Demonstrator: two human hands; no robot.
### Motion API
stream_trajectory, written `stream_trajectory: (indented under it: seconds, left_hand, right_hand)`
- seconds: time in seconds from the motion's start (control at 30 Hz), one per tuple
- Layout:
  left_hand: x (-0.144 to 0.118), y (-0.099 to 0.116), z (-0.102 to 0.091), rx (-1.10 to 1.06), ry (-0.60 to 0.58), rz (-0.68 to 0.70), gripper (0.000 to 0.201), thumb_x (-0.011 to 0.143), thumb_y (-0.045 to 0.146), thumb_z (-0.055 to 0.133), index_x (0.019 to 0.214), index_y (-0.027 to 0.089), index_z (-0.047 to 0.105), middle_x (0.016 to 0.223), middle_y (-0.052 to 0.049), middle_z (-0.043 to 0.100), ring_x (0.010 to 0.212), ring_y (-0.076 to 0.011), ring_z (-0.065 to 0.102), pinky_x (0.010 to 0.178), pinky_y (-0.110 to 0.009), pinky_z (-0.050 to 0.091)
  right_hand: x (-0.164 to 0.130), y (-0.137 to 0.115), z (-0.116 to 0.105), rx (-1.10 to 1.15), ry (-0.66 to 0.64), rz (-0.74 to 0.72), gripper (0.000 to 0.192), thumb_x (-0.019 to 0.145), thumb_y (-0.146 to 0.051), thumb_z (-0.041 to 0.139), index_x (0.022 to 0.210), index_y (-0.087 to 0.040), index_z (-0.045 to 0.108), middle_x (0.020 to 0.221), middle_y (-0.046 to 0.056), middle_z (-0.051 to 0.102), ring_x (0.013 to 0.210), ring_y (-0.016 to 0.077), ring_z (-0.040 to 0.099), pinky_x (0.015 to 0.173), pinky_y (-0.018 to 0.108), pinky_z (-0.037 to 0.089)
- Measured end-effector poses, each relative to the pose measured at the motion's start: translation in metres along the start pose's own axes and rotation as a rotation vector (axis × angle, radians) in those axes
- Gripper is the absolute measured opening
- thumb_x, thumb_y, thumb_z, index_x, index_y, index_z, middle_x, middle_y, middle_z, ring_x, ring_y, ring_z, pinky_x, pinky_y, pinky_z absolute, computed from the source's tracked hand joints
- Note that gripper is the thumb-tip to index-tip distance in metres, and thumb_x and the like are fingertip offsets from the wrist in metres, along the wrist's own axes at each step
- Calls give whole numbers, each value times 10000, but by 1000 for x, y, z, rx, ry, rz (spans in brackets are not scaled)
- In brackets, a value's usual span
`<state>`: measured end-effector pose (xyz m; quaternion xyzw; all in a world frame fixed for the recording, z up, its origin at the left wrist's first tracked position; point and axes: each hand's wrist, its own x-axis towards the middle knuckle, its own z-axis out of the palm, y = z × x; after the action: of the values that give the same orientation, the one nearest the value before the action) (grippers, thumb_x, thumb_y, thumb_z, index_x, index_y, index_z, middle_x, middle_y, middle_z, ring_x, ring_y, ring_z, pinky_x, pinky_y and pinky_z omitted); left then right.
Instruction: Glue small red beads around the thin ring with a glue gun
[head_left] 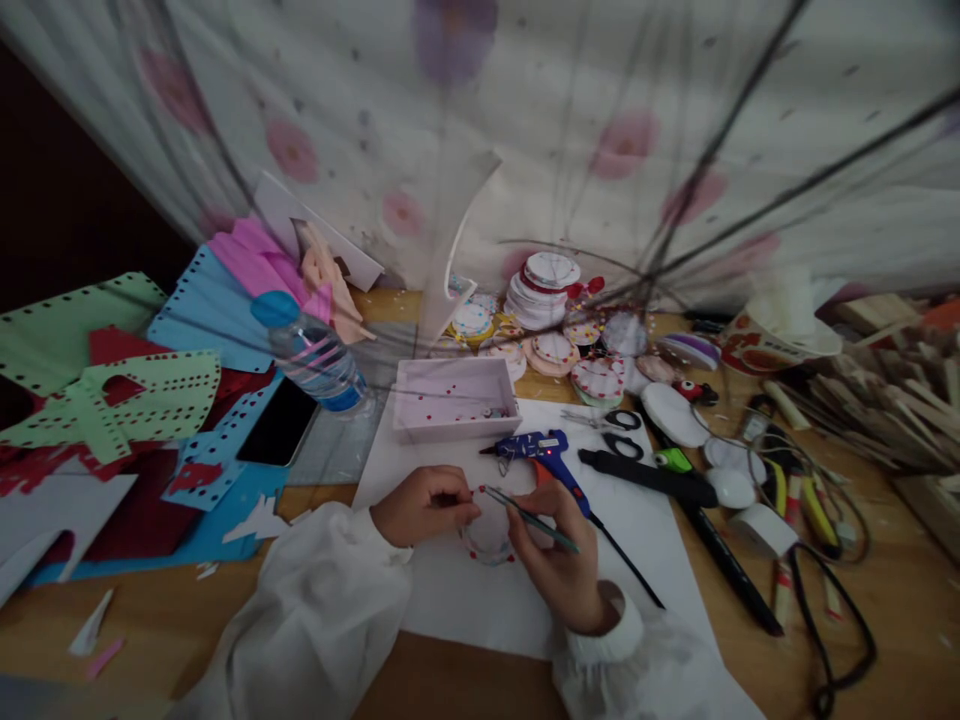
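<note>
My right hand (559,550) grips a pair of tweezers (551,533), whose tips point left toward my left hand. My left hand (427,505) is closed in a pinch close to those tips. A tiny red dot (481,489) shows at the tips; whether my left fingers hold something is too small to tell. Below both hands lies a white round piece (487,535) with red dots along its edge, partly covered by my fingers. It rests on a large white sheet (450,600). Just beyond, a blue glue gun (551,455) lies on its side.
A pale open box (457,425) holds small red bits. Scissors (622,435), a black marker (735,570) and cables lie right. Decorated discs (555,350) pile up behind. Left are a water bottle (315,355), a phone (279,425) and punched coloured sheets (150,400).
</note>
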<state>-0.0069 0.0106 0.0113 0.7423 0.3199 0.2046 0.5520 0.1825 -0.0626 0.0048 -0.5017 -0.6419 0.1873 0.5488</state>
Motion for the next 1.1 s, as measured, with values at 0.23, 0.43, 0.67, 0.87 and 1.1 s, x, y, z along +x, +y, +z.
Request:
stream_trajectory:
  seconds: [0.23,0.43,0.67,0.87,1.1]
  left_hand:
    - [0,-2,0,-4,2,11,285,831,352,587,656,127,593,679,2,482,621,-105,454,558,-220,348]
    - [1,4,-1,-11,1,-14,334,836,394,567,633,129,568,664,5,466,612,-105,440,557,-223,335]
    - [1,11,-1,-136,7,-97,381,844,450,520,616,148,477,672,15,444,641,-114,450,609,-243,358]
    - [-1,10,-2,-174,-10,-111,370,838,440,528,613,155,457,663,25,427,604,-102,439,574,-234,349]
    - [-1,12,-4,-106,-29,-49,365,848,410,517,591,156,465,658,15,428,620,-111,443,576,-236,349]
  right_hand:
    - [1,-1,-1,17,-14,-14,222,748,-54,619,874,-229,566,744,3,546,692,167,541,615,316,461]
    - [3,-4,-3,27,1,-31,224,735,-52,624,861,-228,568,748,11,574,698,181,559,619,330,467]
    - [9,-4,-14,72,-47,-139,308,756,-20,595,970,-238,561,946,62,650,855,204,620,717,384,503]
    - [14,0,-16,54,-160,-190,274,776,-66,606,971,-259,590,944,55,715,844,220,644,750,429,493]
    - [16,-2,-17,65,-117,-35,145,802,-146,624,903,-250,635,878,47,722,818,218,629,770,427,475]
